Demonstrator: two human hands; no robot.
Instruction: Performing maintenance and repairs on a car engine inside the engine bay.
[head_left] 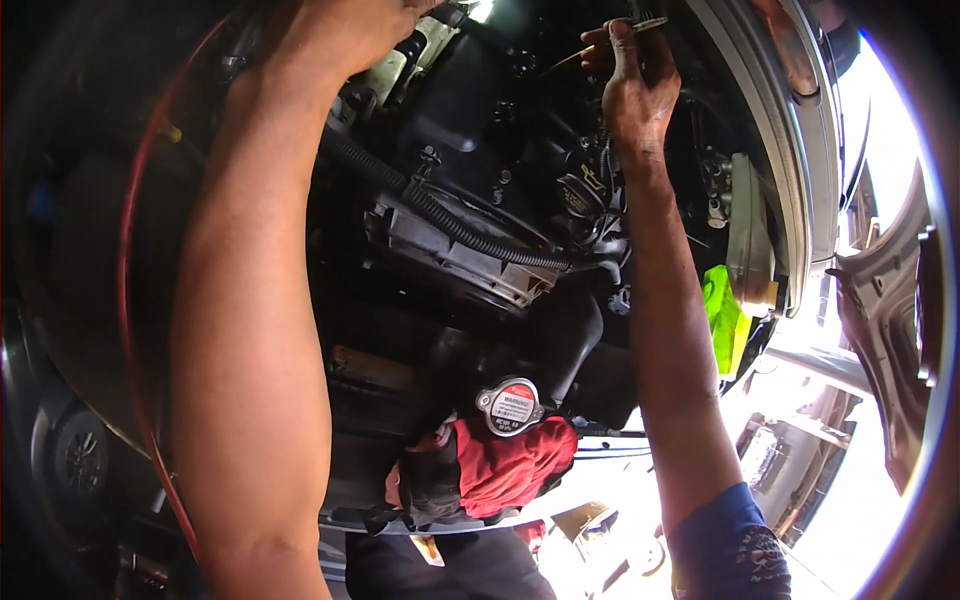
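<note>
Engine bay point(785, 150) holds the lot. Near side: silver cap point(513, 407), overlapping red cloth point(515, 470) in view; what's under either is hidden. Green item point(722, 315) by the right forearm, kind unclear. Ribbed hose point(450, 222) crosses mid-bay; black oil cap point(578, 196) just past its right end, inside not visible. Far side: right hand point(640, 90) up top, grip clamped on thin rod point(568, 63), left end lost in shadow. Left hand point(375, 25) cut off by top edge, can't tell its grip.
</note>
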